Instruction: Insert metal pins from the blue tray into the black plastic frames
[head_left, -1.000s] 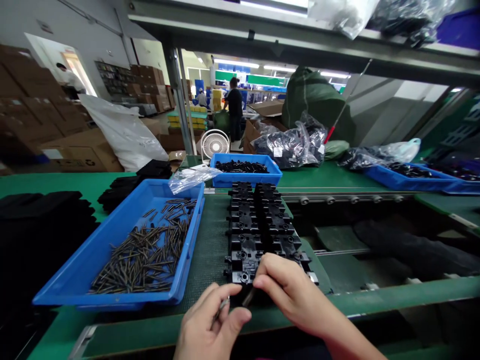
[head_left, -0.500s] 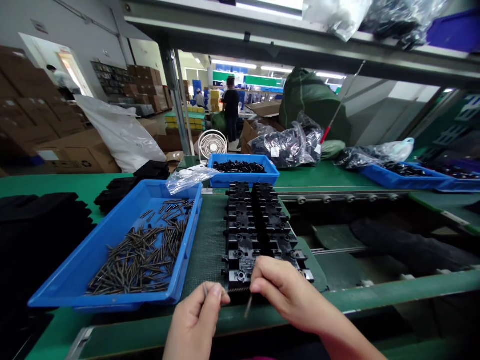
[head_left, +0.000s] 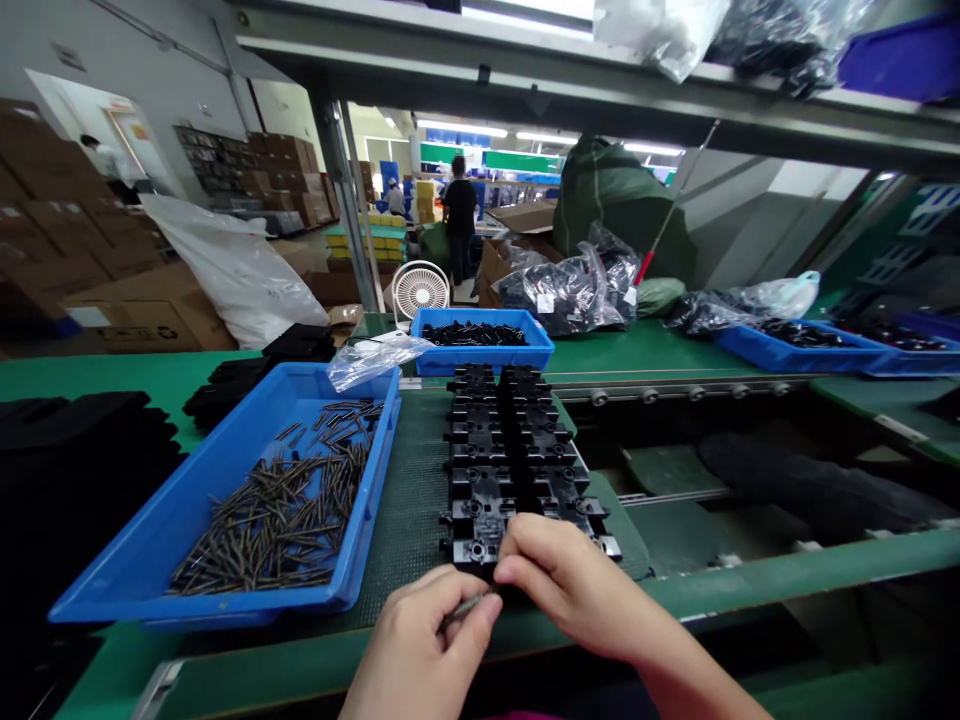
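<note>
Left hand has shifted in toward right hand since half a second ago, its fingers now pinching a thin metal piece just in front of the near end of two rows of black plastic blocks; right hand's fingers pressed together, can't tell what's between them. Blocks sit on a green mat, with a big blue tray of loose metal pieces left of them. Beyond: smaller blue tray of dark parts, white fan behind it.
</note>
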